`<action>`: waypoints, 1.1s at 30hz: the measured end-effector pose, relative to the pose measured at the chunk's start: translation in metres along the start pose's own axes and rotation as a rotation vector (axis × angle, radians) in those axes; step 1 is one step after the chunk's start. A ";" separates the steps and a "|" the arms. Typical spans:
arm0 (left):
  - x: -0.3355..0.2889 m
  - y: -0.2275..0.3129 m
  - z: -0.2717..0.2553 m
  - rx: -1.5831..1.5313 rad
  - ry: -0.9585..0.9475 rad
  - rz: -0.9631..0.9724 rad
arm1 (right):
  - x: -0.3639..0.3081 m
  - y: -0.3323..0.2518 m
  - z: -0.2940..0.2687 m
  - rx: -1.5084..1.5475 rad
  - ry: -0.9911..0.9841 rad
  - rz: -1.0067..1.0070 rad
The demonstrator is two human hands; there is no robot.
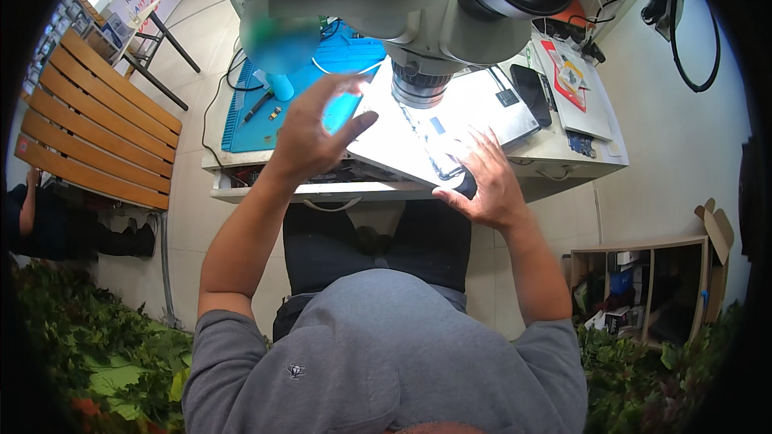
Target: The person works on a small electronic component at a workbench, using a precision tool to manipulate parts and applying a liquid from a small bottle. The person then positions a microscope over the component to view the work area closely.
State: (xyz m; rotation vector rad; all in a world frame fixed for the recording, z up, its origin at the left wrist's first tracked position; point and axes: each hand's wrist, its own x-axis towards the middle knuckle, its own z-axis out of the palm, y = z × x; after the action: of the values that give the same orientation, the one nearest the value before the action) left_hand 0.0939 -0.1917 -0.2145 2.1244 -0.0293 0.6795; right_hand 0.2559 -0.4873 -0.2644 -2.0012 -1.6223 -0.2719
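Note:
Under the microscope (418, 80) lies what looks like an opened phone (438, 154), washed out by bright light, with a dark outline at its near end. My right hand (489, 181) grips that near end, thumb on the front side and fingers across the far side. Raised over the left part of the bench, my left hand (318, 128) holds nothing, its thumb and fingers apart. The blue work mat (257, 124) lies beyond and beside it, carrying a dark pen-like tool (258, 108) and a small blue bottle (280, 87).
A dark phone (529, 95) and a red-and-white package (567, 72) lie to the right of the microscope. The desk drawer (322, 191) stands partly pulled out in front of me. A slatted wooden chair (104, 120) is at left, a small shelf (639, 289) at lower right.

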 end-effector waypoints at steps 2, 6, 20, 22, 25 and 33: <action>-0.015 -0.001 0.002 0.316 -0.180 0.049 | -0.005 0.002 0.008 -0.013 0.042 0.016; -0.020 -0.011 0.027 0.423 -0.172 0.300 | -0.012 -0.002 0.018 -0.033 0.080 0.036; 0.055 -0.029 0.043 0.575 -0.292 0.362 | -0.083 -0.087 0.103 0.732 0.244 0.157; 0.057 -0.038 0.042 0.576 -0.351 0.305 | -0.086 -0.086 0.190 0.746 -0.258 0.450; 0.066 -0.041 0.052 0.405 -0.392 0.145 | -0.090 -0.057 0.378 0.434 -1.363 0.297; 0.043 -0.037 0.035 0.547 -0.411 0.222 | -0.071 -0.042 0.405 0.388 -1.512 0.293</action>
State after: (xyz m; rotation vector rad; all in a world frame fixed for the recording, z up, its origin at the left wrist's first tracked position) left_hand 0.1557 -0.1863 -0.2375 2.7913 -0.3419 0.3877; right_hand 0.1260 -0.3286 -0.6234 -2.0525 -1.7397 1.8989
